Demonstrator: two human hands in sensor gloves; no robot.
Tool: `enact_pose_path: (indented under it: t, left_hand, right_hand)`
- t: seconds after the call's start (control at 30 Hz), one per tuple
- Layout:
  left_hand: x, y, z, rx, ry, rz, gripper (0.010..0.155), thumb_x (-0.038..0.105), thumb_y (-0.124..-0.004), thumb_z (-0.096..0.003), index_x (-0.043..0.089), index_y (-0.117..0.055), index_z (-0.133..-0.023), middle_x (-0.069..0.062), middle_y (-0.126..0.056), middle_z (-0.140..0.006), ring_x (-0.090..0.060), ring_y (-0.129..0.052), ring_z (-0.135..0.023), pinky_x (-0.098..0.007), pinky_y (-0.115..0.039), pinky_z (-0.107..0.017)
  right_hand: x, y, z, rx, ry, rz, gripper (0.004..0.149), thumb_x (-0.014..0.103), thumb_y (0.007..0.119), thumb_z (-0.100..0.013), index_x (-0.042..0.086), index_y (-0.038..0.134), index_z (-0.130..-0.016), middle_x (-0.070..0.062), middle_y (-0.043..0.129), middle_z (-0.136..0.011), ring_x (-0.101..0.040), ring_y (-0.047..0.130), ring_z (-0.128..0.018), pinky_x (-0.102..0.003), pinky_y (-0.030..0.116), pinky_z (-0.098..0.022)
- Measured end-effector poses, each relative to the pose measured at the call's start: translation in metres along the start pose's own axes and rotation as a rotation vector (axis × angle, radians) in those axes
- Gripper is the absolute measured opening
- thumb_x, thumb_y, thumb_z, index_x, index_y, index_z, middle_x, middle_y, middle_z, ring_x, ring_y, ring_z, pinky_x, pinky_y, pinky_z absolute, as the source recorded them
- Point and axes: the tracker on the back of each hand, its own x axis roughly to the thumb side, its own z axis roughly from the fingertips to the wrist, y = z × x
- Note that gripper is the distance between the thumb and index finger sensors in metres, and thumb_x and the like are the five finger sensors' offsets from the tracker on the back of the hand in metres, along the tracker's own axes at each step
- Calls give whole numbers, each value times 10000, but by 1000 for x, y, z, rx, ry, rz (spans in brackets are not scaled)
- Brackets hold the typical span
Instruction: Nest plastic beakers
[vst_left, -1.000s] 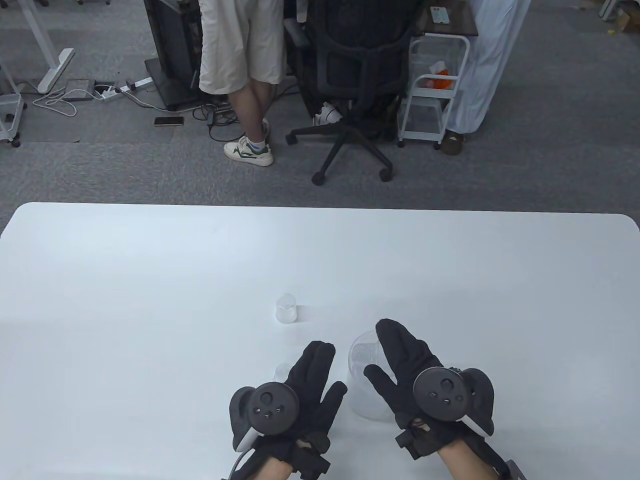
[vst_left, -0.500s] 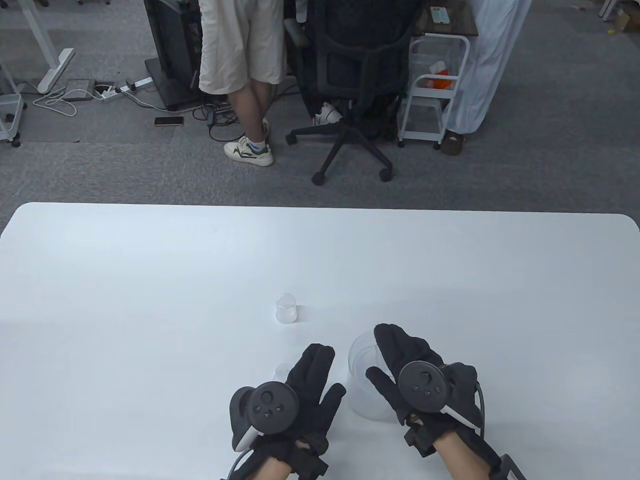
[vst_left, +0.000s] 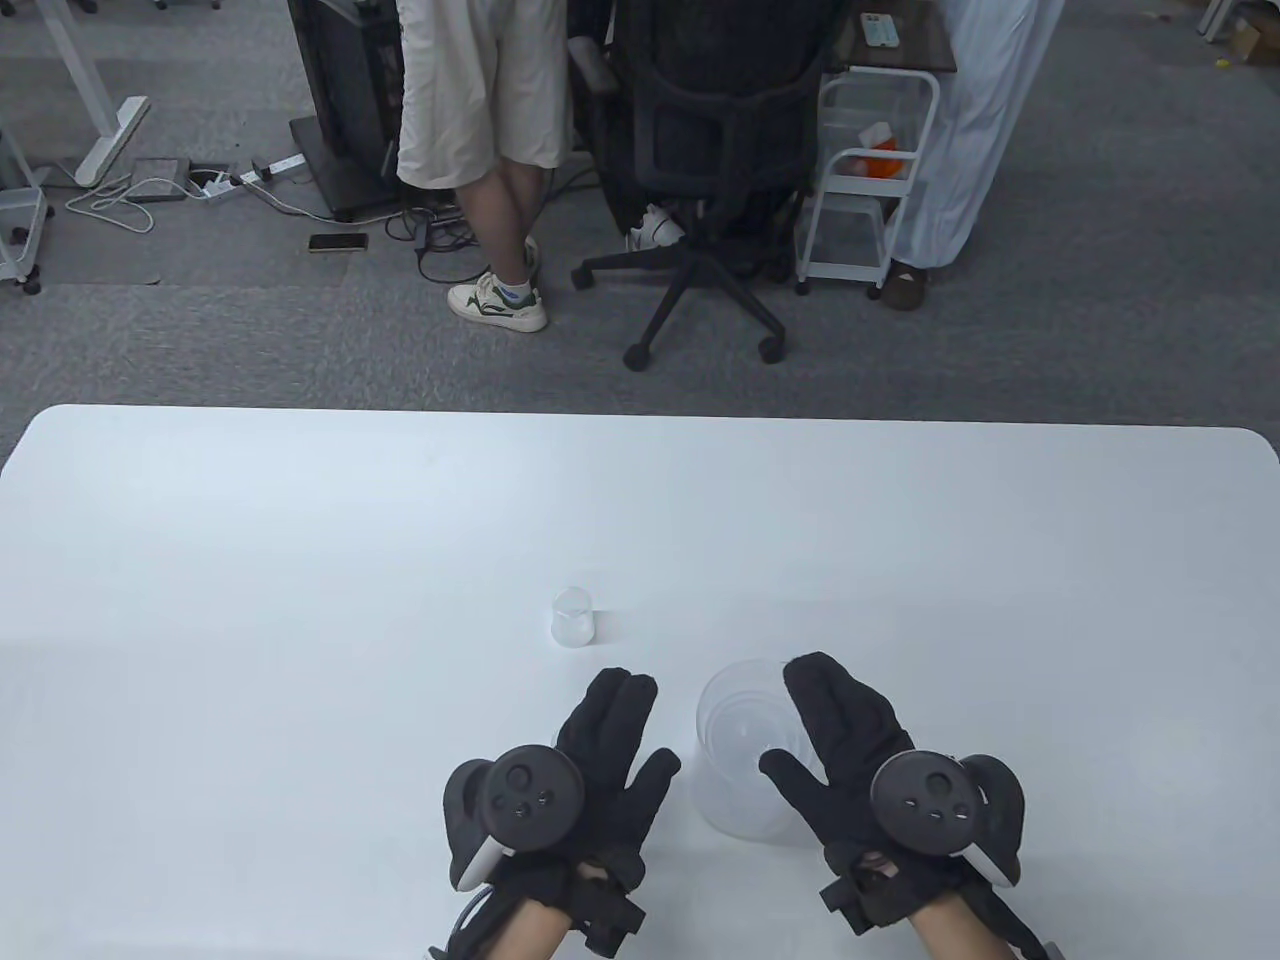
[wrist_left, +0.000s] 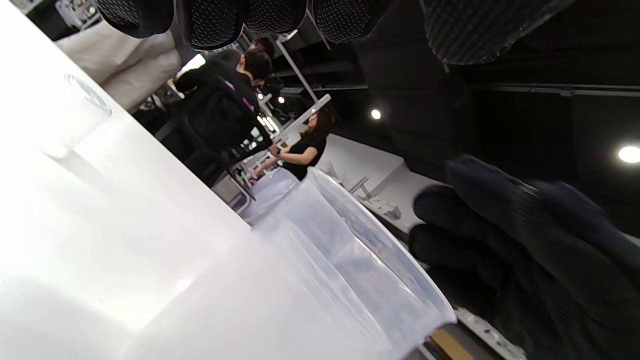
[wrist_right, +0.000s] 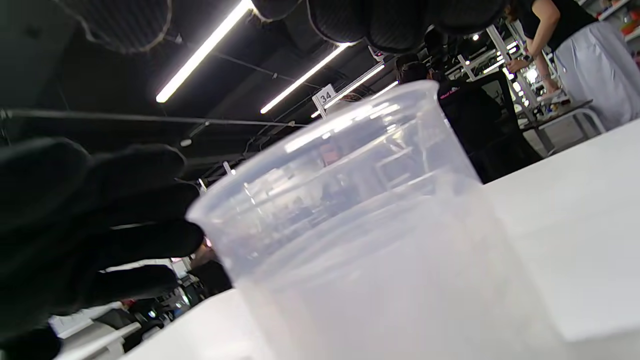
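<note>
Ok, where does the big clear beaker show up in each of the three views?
Table view: big beaker stands low, right of centre, between the hands, right hand over its right rim.
Left wrist view: lower centre, tilted frame, right hand beyond it.
Right wrist view: fills the centre, left hand at its left.
Shared landmark: the white table.

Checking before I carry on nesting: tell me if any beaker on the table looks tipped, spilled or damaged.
Nothing stands out. The large beaker stands upright between the left hand and the right hand. The small beaker stands upright farther back, alone. No spill or crack shows on the white table.
</note>
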Motion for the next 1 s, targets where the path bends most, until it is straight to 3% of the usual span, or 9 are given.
enact_pose_path:
  t: [0.2, 0.5, 1.0]
  left_hand:
    - [-6, 22, -16, 18, 105, -52, 695, 508, -643, -497, 167, -448, -1070, -210, -373, -1124, -544, -536, -1006, -637, -570, -674]
    - [-21, 42, -51, -42, 268, -198, 701, 488, -657, -500, 172, -410, -1075, -212, -325, -1125, -543, -513, -1009, -630, -559, -679]
    - [-36, 19, -136, -150, 419, -383, 702, 466, -676, -496, 176, -400, -1073, -196, -327, -1127, -529, -518, -1012, -619, -558, -686]
  right_hand:
    - [-15, -4, 21, -40, 10, -141, 768, 574, 713, -485, 136, 431, -1050, -176, 499, -1148, -459, 594, -971, -592, 560, -666]
    - [-26, -4, 35, -83, 19, -221, 764, 568, 715, -487, 131, 434, -1047, -177, 501, -1144, -461, 594, -967, -593, 561, -661]
    - [-32, -9, 41, -106, 47, -241, 762, 567, 714, -487, 132, 434, -1047, -176, 507, -1142, -463, 591, -968, -596, 558, -661]
